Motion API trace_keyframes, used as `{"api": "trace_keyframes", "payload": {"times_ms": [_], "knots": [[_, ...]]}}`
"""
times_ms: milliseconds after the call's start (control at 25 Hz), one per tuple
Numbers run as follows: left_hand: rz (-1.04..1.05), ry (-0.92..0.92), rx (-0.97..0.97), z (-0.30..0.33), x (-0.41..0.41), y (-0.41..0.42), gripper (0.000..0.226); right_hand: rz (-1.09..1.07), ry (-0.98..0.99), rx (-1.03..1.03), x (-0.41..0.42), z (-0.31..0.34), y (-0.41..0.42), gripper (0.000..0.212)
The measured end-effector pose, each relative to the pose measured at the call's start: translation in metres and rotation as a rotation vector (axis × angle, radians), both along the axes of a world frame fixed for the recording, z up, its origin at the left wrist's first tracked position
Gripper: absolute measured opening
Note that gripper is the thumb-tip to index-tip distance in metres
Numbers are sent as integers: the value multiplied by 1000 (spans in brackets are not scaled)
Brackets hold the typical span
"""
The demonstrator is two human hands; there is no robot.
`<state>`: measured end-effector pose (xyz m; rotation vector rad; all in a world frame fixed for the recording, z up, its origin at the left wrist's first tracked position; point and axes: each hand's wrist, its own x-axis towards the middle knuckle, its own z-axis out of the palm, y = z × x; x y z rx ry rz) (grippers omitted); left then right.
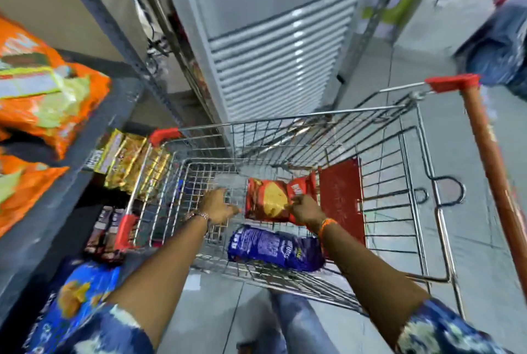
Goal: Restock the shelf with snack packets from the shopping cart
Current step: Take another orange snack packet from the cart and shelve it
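Both my arms reach down into a wire shopping cart with red corner guards. My right hand pinches the near edge of a red snack packet with a yellow chip picture, lifted a little off the cart floor. My left hand hovers just left of that packet, fingers spread, holding nothing. A blue snack packet lies on the cart floor below the red one. The grey shelf stands on the left, with orange packets on its upper level.
Gold packets and dark packets sit on lower shelf levels beside the cart; blue packets lie lower left. A red flap covers the cart's child seat. An orange cart handle runs along the right. A white louvred cabinet stands ahead.
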<state>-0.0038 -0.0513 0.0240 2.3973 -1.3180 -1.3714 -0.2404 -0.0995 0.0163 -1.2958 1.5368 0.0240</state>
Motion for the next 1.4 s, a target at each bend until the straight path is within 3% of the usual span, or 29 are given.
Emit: {"api": "trace_keyframes", "payload": {"times_ms": [40, 120, 280, 440, 640, 760, 840, 1000, 1120, 1200, 1280, 1400], "knots": [[-15, 12, 36, -9, -4, -8, 80, -142, -57, 83, 1, -12, 7, 7], [-75, 27, 75, -27, -11, -27, 80, -447, -131, 221, 0, -38, 16, 26], [-212, 40, 19, -61, -22, -63, 72, -936, -224, 504, -1, -74, 19, 29], [-474, 9, 77, -97, -30, -97, 85, -1325, -211, 520, -5, -103, 12, 21], [-732, -76, 212, -143, -32, -123, 113, -1586, -270, 556, -4, -138, 14, 25], [-757, -115, 223, -159, -29, -130, 115, -1692, -369, 518, 2, -146, 9, 17], [-726, -149, 236, -165, -27, -130, 107, -1722, -382, 530, 5, -150, 1, 36], [-535, -111, 264, -158, -11, -109, 60, -1660, -482, 507, 9, -145, -7, 44], [-370, -71, 199, -139, 5, -87, 75, -1596, -534, 444, 15, -130, -14, 46], [-304, -41, 161, -112, 17, -75, 86, -1573, -538, 336, 25, -112, -19, 30], [-283, -24, 97, -84, 30, -62, 87, -1576, -519, 226, 34, -96, -21, 17], [-240, -23, 21, -27, 43, -33, 81, -1563, -633, 141, 54, -54, -16, 19]]}}
